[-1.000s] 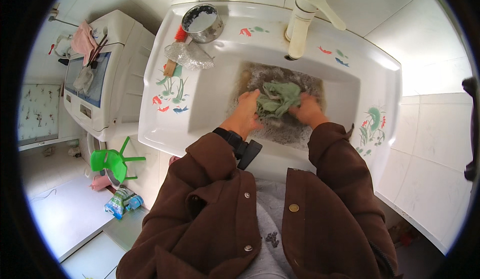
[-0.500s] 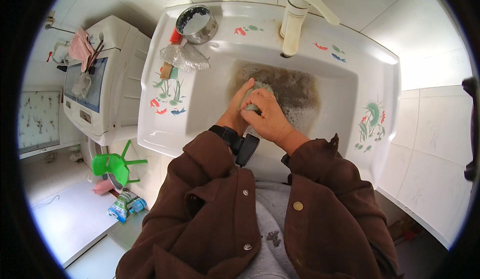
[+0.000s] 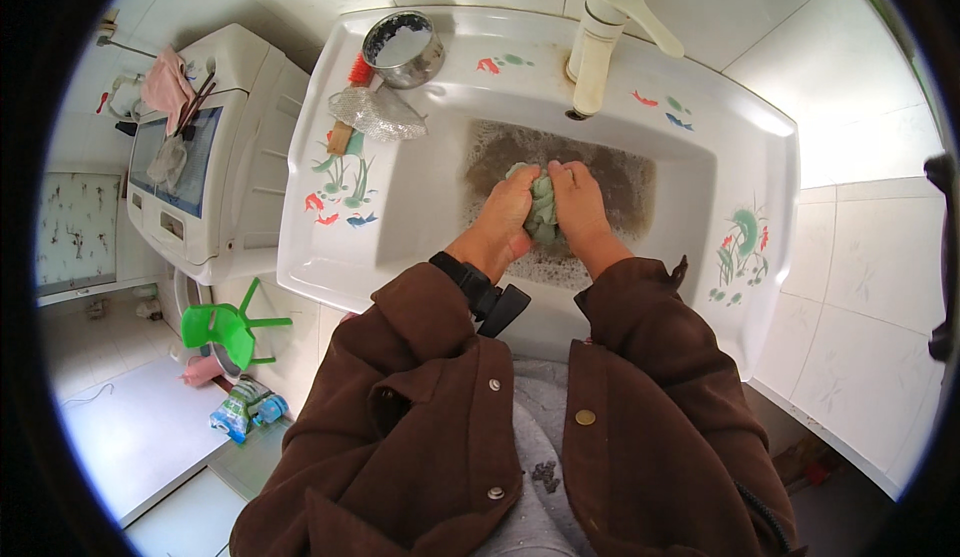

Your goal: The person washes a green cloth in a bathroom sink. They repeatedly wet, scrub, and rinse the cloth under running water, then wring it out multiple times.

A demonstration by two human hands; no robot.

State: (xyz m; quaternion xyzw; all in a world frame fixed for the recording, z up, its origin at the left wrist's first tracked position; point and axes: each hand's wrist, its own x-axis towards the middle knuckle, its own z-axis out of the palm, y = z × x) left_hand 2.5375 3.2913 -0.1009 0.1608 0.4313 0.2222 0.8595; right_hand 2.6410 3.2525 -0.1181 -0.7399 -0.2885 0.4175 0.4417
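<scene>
Far to the left of the grip stands a white washing machine [image 3: 215,157] with a pink rag [image 3: 165,82] on its lid; below it on the floor is a green plastic stool [image 3: 225,322]. Nearer, on the left ledge of the white basin [image 3: 400,217], a steel bowl [image 3: 403,49] sits up and left of the hands, with a red-bristled brush [image 3: 350,107] and a crumpled clear plastic bag [image 3: 378,114] just beside it.

The left hand [image 3: 508,219], a dark watch [image 3: 470,282] at its wrist, is closed around the left side of a pale green cloth [image 3: 541,207]. The cloth is bunched upright between the two hands, over murky, soapy water [image 3: 610,172] in the sink bowl. The right hand [image 3: 578,202] is clenched on its right side, knuckles close to the left hand's, so both fists clamp the one wad with only a narrow strip of fabric showing between them.

The cloth looks soft, limp and soaked, so probably heavier than when dry, dripping and a little slippery with suds; it is in no way fragile. It is best held by a full fistful of gathered fabric, as here, rather than by an edge.

Above and just right of the grip rises the cream lever tap [image 3: 605,37].
</scene>
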